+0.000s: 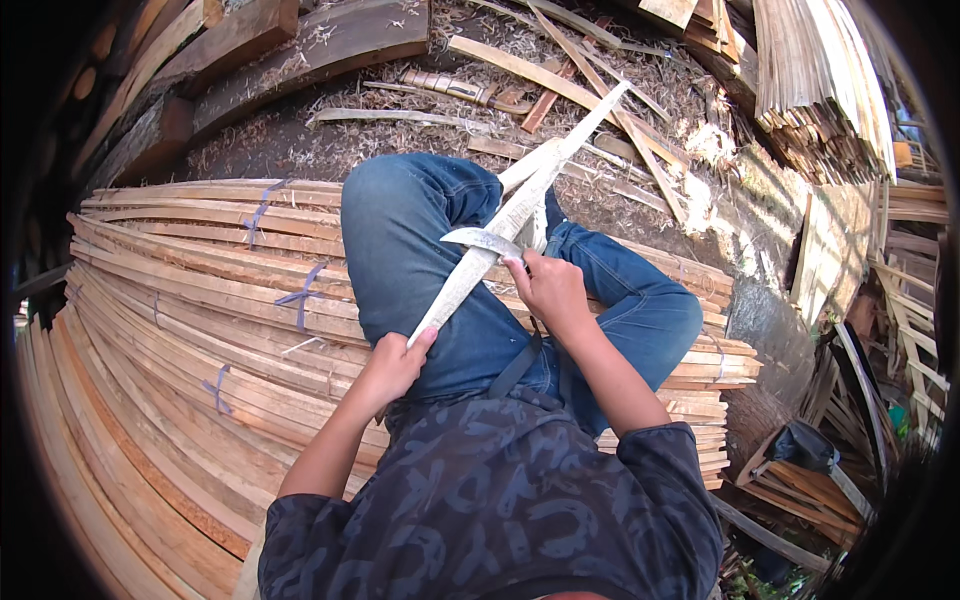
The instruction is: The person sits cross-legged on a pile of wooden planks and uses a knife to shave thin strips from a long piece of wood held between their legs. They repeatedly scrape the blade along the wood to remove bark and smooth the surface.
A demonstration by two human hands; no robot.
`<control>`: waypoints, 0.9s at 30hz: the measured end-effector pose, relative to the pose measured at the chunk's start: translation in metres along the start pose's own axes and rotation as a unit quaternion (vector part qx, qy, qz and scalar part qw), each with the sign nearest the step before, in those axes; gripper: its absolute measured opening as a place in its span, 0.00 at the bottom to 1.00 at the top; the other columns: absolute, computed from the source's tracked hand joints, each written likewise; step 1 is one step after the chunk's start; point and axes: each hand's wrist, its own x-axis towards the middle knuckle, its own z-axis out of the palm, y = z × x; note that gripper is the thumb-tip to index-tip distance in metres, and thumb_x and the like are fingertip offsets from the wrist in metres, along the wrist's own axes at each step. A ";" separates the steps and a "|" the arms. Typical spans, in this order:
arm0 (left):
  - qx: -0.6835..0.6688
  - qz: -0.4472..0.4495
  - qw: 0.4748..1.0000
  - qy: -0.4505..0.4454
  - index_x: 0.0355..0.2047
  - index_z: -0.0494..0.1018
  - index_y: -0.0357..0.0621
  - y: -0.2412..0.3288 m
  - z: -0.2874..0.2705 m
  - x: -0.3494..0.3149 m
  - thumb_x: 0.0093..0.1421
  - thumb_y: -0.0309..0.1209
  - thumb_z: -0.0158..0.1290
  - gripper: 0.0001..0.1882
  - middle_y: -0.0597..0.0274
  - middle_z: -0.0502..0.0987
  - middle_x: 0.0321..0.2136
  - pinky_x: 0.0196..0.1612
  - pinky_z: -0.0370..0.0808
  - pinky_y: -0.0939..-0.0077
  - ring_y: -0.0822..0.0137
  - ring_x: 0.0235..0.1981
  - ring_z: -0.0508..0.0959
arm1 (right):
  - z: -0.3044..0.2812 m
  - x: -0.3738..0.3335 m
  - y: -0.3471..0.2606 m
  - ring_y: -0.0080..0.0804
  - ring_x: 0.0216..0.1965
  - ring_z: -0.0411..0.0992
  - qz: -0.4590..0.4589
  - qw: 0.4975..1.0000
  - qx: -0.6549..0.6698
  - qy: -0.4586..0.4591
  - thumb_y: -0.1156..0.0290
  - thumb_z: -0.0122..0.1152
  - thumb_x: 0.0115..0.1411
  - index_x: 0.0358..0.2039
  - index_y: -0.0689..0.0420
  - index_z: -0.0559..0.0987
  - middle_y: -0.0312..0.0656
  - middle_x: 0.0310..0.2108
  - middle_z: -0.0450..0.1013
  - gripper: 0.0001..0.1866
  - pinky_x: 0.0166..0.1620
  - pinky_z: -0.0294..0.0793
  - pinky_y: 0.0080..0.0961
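A long pale strip of wood (532, 195), pointed at its far end, slants up and away across my lap between my knees. My left hand (397, 366) is closed round its near end. In the closed fingers of my right hand (551, 289) is a curved-bladed knife (482, 239). Its grey blade lies across the strip and points left, with the handle mostly hidden in my fist. Beside the strip, past the blade, is another pale piece (527, 166), partly covered; I cannot make out what it is.
I sit on stacked wooden slats (190, 330) tied with purple string (301, 296). Shavings and loose sticks (560, 80) litter the ground ahead. Thick beams (310, 55) lie at the far left. A bundle of thin slats (815, 85) stands far right, and a black bag (803, 447) lies near right.
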 end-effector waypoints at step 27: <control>0.011 -0.075 0.997 0.006 0.15 0.71 0.31 0.014 0.003 0.001 0.65 0.52 0.45 0.34 0.56 0.69 0.09 0.22 0.69 0.68 0.66 0.13 0.72 | 0.020 0.026 0.040 0.45 0.16 0.73 0.038 0.995 -0.056 0.069 0.48 0.53 0.61 0.16 0.56 0.73 0.47 0.12 0.71 0.26 0.18 0.71 0.38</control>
